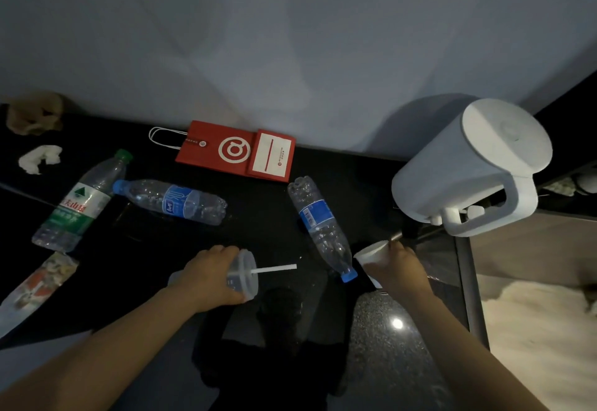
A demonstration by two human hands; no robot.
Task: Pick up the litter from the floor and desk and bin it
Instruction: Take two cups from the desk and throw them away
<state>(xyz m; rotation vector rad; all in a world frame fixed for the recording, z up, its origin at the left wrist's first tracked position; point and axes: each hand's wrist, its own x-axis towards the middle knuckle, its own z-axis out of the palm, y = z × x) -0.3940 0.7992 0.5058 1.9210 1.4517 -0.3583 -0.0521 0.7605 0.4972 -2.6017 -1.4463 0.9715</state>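
Lower middle, over the black bench [258,233]: our left hand [208,276] wraps a clear lidded plastic cup [246,276], right hand [400,270] grips a white paper cup [371,257]. Both probably light and crushable, so gentle side grips.

Dark desk [258,226], left hand [210,276] gripping a lidded plastic cup [244,273] with straw [274,269], right hand [399,270] holding a white paper cup [371,256], three plastic bottles [79,200] [171,200] [319,226] lying flat, red paper bag [235,152] at the back, white kettle [468,168] at right, crumpled tissue [40,158]
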